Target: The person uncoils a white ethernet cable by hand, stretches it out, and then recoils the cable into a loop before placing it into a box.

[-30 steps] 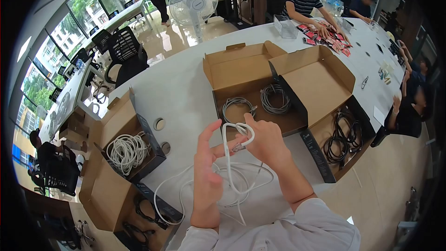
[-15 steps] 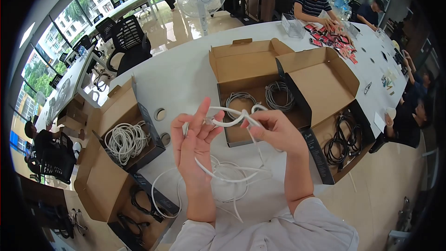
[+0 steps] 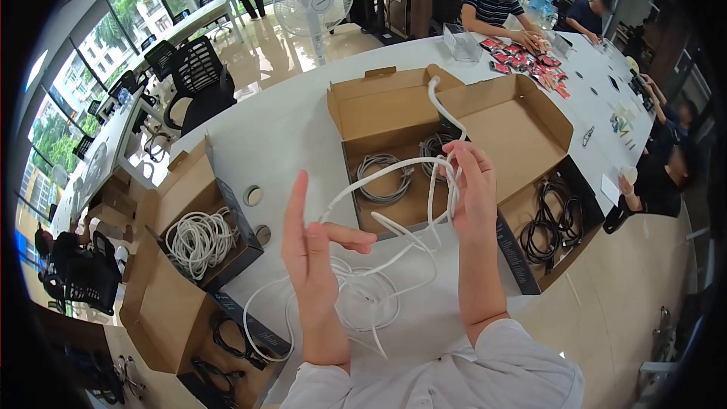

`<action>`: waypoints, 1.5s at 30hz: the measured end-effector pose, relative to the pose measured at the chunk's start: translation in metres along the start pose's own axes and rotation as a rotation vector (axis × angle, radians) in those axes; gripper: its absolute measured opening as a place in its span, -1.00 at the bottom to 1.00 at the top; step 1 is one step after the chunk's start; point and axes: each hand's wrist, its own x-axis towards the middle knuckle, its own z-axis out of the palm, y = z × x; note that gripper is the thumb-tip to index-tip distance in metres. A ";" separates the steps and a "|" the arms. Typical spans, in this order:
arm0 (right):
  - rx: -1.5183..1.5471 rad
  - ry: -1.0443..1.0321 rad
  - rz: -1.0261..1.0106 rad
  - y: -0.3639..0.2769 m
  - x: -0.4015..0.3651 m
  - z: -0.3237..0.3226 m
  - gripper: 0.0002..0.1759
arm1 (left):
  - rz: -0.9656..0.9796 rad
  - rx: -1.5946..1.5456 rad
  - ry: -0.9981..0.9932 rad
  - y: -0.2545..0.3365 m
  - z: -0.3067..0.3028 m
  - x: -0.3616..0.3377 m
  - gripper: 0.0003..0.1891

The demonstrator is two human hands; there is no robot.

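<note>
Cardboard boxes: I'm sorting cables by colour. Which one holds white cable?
The box left of the left hand, holding a white coil; the others hold grey cables or black cables.

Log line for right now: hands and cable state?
left hand: open, fingers up, white cable at thumb | right hand: gripping cable loops | slack: piled on table | behind: box of grey cables

text: none legible | dark side flap of cardboard box (image 3: 516, 250): pale mark, too small to read | red packets (image 3: 530, 60), far desk edge: print blurred
</note>
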 end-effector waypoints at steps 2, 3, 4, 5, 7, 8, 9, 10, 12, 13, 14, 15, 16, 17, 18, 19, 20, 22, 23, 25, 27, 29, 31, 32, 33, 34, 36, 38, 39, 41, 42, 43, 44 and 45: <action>-0.024 0.047 -0.023 -0.002 0.004 -0.001 -0.87 | 0.023 0.178 -0.117 -0.006 -0.003 0.002 -0.59; -0.036 0.070 -0.033 -0.004 0.005 0.001 -0.88 | 0.034 0.267 -0.175 -0.010 -0.005 0.003 -0.65; -0.087 0.044 -0.041 -0.008 0.003 0.003 -0.88 | 0.036 0.265 -0.165 -0.014 -0.004 0.004 -0.69; -0.137 0.017 -0.048 -0.013 0.001 0.007 -0.87 | 0.038 0.262 -0.154 -0.019 -0.004 0.005 -0.73; -0.271 -0.102 -0.009 -0.014 -0.001 0.006 -0.84 | 0.051 0.290 -0.106 -0.019 -0.001 0.005 -0.74; -0.353 -0.194 0.038 -0.012 0.000 -0.001 -0.81 | 0.064 0.320 -0.069 -0.016 0.002 0.004 -0.71; -0.435 -0.287 0.086 -0.012 0.000 -0.005 -0.79 | 0.075 0.349 -0.031 -0.015 0.004 0.004 -0.68; -0.551 -0.373 0.147 -0.013 -0.001 -0.007 -0.72 | 0.146 0.401 0.036 -0.017 0.004 0.004 -0.69; -0.629 -0.565 0.175 -0.014 -0.004 -0.008 -0.71 | 0.290 0.503 0.170 -0.024 0.002 0.006 -0.70; -0.667 -0.660 0.188 -0.014 -0.005 -0.009 -0.70 | 0.322 0.511 0.194 -0.025 0.002 0.006 -0.71; -0.695 -0.735 0.154 -0.013 -0.008 -0.008 -0.70 | 0.353 0.519 0.218 -0.025 0.002 0.006 -0.72; -0.698 -0.852 0.121 -0.013 -0.007 -0.009 -0.70 | 0.384 0.526 0.242 -0.025 0.002 0.006 -0.73; -0.699 -0.969 0.086 -0.015 -0.005 -0.009 -0.69 | 0.351 0.549 0.275 -0.026 0.002 0.007 -0.75; -0.699 -1.085 0.050 -0.017 -0.002 -0.009 -0.69 | 0.320 0.572 0.307 -0.026 0.002 0.010 -0.76; -0.571 -1.144 0.185 -0.026 -0.002 -0.007 -0.69 | 0.288 0.593 0.338 -0.026 0.002 0.012 -0.77; -0.477 -1.104 0.187 -0.024 -0.003 -0.008 -0.71 | 0.278 0.594 0.344 -0.028 0.001 0.013 -0.79; -0.384 -1.063 0.187 -0.021 -0.004 -0.011 -0.72 | 0.269 0.595 0.350 -0.031 -0.001 0.015 -0.80; -0.222 -0.979 0.262 -0.022 -0.005 -0.012 -0.72 | 0.250 0.613 0.354 -0.033 -0.003 0.017 -0.81; -0.151 -0.939 0.337 -0.025 -0.006 -0.011 -0.70 | 0.241 0.632 0.352 -0.032 -0.005 0.016 -0.81; -0.070 -0.885 0.378 -0.025 -0.007 -0.011 -0.54 | 0.234 0.644 0.362 -0.033 -0.006 0.018 -0.81; -0.048 -0.861 0.314 -0.021 -0.009 -0.010 -0.25 | 0.236 0.632 0.385 -0.035 -0.006 0.021 -0.81; -0.061 -0.912 0.223 -0.020 -0.010 -0.005 -0.26 | 0.239 0.622 0.418 -0.038 -0.009 0.022 -0.81; -0.125 -0.979 0.124 -0.020 -0.009 -0.006 -0.40 | 0.227 0.614 0.442 -0.037 -0.012 0.022 -0.81; -0.184 -1.020 0.068 -0.020 -0.006 -0.008 -0.53 | 0.215 0.611 0.448 -0.035 -0.012 0.022 -0.81; -0.242 -1.061 0.011 -0.019 -0.004 -0.011 -0.66 | 0.203 0.607 0.455 -0.034 -0.013 0.022 -0.82; -0.243 -0.965 0.064 -0.016 -0.004 -0.013 -0.70 | 0.208 0.591 0.477 -0.034 -0.014 0.022 -0.82; -0.243 -0.768 0.168 -0.013 -0.004 -0.015 -0.76 | 0.217 0.558 0.520 -0.034 -0.017 0.023 -0.82; -0.320 -0.521 0.197 -0.021 -0.004 -0.015 -0.78 | 0.245 0.550 0.582 -0.036 -0.030 0.024 -0.81; -0.356 -0.397 0.210 -0.025 -0.003 -0.014 -0.78 | 0.260 0.546 0.614 -0.036 -0.036 0.025 -0.80; -0.421 -0.294 0.120 -0.025 0.002 -0.019 -0.71 | 0.198 0.313 0.612 -0.034 -0.044 0.023 -0.80; -0.429 -0.251 0.112 -0.027 0.005 -0.021 -0.70 | 0.150 0.139 0.599 -0.026 -0.043 0.021 -0.81; -0.438 -0.206 0.102 -0.028 0.006 -0.022 -0.70 | 0.101 -0.036 0.581 -0.022 -0.043 0.019 -0.81; -0.473 -0.146 0.004 -0.025 0.008 -0.022 -0.69 | 0.121 -0.125 0.555 -0.024 -0.045 0.017 -0.84; -0.471 -0.134 -0.019 -0.022 0.010 -0.023 -0.70 | 0.138 -0.220 0.521 -0.026 -0.048 0.016 -0.86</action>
